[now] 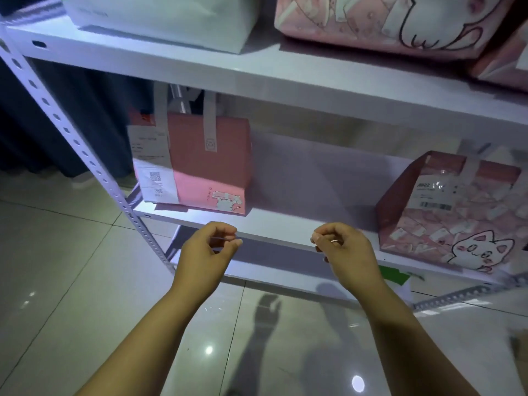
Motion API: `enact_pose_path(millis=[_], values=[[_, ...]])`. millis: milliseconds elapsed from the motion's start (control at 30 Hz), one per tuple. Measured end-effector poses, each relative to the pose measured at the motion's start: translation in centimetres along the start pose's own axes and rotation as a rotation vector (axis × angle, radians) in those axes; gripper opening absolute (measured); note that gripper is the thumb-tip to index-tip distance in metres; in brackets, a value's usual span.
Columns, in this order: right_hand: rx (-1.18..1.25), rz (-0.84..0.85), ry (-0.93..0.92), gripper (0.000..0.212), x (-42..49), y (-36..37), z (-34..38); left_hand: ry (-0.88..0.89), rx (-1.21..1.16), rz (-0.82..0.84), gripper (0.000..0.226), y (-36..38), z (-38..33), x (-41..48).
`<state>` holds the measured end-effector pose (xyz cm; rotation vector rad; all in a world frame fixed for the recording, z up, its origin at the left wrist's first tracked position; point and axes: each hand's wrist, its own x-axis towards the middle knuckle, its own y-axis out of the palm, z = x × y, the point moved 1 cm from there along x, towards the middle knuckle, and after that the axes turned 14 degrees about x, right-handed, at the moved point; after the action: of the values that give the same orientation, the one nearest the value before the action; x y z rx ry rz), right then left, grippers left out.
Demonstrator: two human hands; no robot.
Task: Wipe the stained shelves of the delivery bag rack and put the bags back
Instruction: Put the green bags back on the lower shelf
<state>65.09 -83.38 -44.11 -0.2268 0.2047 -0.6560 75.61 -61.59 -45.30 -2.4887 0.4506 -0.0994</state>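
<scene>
A white metal rack stands in front of me. On its middle shelf point(308, 224) a pink delivery bag point(211, 167) with white handles and a receipt stands at the left, and a pink cat-print bag point(454, 215) stands at the right, with a bare stretch between them. My left hand point(205, 250) and my right hand point(345, 250) hover just in front of that shelf's front edge, fingers loosely curled, each holding nothing. The upper shelf point(257, 72) carries a white bag point(160, 21) and a pink cat-print bag point(391, 21).
A perforated white upright point(77, 144) runs down the rack's left side. A lower shelf point(274, 270) shows below my hands, with a green-and-white item point(397, 277) on it. A dark curtain point(71, 115) hangs behind the rack. The glossy tiled floor point(71, 281) lies underfoot.
</scene>
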Motion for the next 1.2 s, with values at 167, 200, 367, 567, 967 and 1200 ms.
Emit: enact_pose_path(millis=[167, 200, 367, 567, 967, 1200], values=[[-0.022, -0.020, -0.071, 0.013, 1.0, -2.1, -5.4, 0.103, -0.011, 0.033, 0.016, 6.5, 0.4, 0.9], [-0.022, -0.026, -0.080, 0.014, 1.2, -2.7, -6.6, 0.131, -0.014, 0.040, 0.016, 8.0, 0.5, 1.1], [-0.020, -0.084, -0.212, 0.013, 2.3, -6.1, -12.2, 0.277, -0.010, 0.078, 0.013, 15.2, 0.9, 1.2], [-0.061, -0.194, -0.359, 0.008, 3.2, -10.4, -17.4, 0.508, 0.022, 0.028, 0.013, 22.2, 0.2, 1.4], [-0.069, -0.660, -0.587, 0.012, 2.2, -20.0, -22.4, 0.766, -0.009, -0.111, 0.025, 31.6, -4.7, 0.8], [-0.207, -0.893, -0.517, 0.054, 3.0, -26.0, -20.9, 0.637, 0.078, 0.036, 0.059, 34.1, -8.1, 2.0]])
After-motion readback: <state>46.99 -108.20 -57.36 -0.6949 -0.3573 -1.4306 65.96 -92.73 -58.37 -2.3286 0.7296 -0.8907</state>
